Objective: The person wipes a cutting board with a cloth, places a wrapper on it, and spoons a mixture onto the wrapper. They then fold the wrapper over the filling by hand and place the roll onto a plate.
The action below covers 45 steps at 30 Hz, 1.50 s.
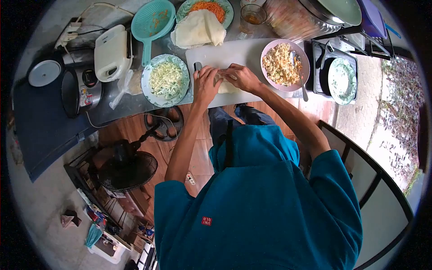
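Both of my hands press on a pale wrapper roll (226, 86) lying on the white cutting board (234, 53). My left hand (204, 84) covers the roll's left end, fingers curled over it. My right hand (241, 76) holds the right part, fingers bent down on the wrapper. A pink bowl (304, 58) of crumbled filling with a spoon (298, 67) stands just right of my right hand. A plate of shredded cabbage (167, 80) sits left of my left hand.
A stack of wrappers (199, 29) and grated carrot lie on a plate behind the board, beside a teal strainer (152, 22) and a glass (252, 17). A white sandwich maker (111, 53) and rice cooker (81, 87) stand left. A pan with a plate (342, 80) is right. A fan (128, 168) stands below.
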Each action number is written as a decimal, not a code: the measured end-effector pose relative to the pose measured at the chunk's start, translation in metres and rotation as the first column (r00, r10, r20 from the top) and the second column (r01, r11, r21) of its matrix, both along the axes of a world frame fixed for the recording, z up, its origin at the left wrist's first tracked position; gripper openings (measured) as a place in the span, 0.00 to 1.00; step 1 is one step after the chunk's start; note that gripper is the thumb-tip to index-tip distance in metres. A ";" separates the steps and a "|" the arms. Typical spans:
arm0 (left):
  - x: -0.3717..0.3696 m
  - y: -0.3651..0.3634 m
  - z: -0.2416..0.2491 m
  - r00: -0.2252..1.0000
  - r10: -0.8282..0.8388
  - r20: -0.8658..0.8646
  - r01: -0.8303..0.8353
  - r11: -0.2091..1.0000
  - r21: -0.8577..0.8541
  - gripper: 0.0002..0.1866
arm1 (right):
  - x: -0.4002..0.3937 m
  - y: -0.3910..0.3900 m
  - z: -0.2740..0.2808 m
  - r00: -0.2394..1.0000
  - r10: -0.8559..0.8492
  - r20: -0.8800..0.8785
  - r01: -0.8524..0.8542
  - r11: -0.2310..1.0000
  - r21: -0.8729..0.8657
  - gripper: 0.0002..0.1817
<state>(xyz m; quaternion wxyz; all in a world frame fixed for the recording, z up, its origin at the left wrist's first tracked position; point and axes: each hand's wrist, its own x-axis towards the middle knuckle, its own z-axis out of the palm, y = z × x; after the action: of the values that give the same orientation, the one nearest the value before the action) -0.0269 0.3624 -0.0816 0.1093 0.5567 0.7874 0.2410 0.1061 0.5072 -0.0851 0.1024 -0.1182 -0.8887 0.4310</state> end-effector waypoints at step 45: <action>-0.012 0.021 -0.002 0.953 -0.143 0.269 0.113 0.986 0.125 0.18 | 0.037 -0.068 -0.004 0.950 -0.303 0.070 0.273 0.920 0.281 0.20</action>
<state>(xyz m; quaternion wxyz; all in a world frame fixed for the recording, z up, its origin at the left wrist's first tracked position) -0.0387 0.3831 -0.0833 0.2034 0.5724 0.7125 0.3511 0.1431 0.4393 -0.0892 0.1296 -0.2568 -0.9159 0.2799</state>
